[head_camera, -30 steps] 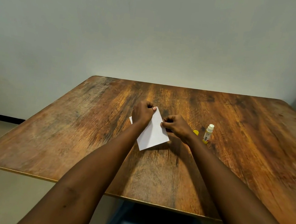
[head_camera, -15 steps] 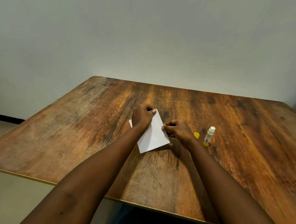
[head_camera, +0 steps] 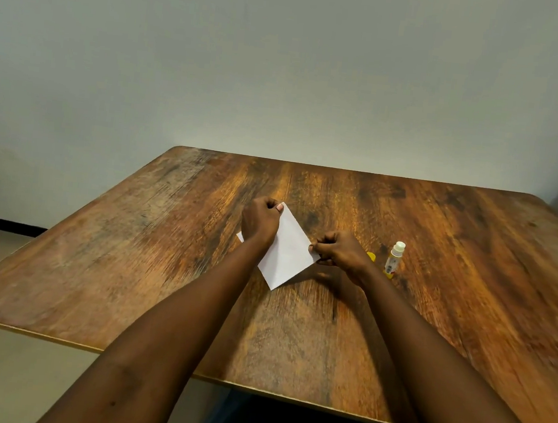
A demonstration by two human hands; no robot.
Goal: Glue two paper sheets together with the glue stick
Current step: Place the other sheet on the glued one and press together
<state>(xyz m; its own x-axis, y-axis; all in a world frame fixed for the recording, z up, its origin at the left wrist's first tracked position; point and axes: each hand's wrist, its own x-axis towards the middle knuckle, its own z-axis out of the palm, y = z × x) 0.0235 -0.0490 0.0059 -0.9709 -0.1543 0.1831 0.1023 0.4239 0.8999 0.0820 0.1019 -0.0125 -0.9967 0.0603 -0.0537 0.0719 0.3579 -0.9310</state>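
A white paper sheet (head_camera: 287, 251) lies turned like a diamond near the middle of the wooden table (head_camera: 434, 296). My left hand (head_camera: 260, 222) pinches its far corner, fingers closed on the paper. My right hand (head_camera: 338, 252) pinches the right corner. I cannot tell whether one sheet or two lie stacked; a small white corner shows left of my left wrist. The glue stick (head_camera: 393, 259) stands upright and uncapped to the right of my right hand. Its yellow cap (head_camera: 371, 256) lies between the hand and the stick, partly hidden.
The table runs to a pale wall at the back. Its near edge is close to my lap, with floor visible to the left. A dark wall section stands at the far right.
Both hands and the paper stay almost where they were; the camera has tipped slightly, shifting the scene a little lower in view.
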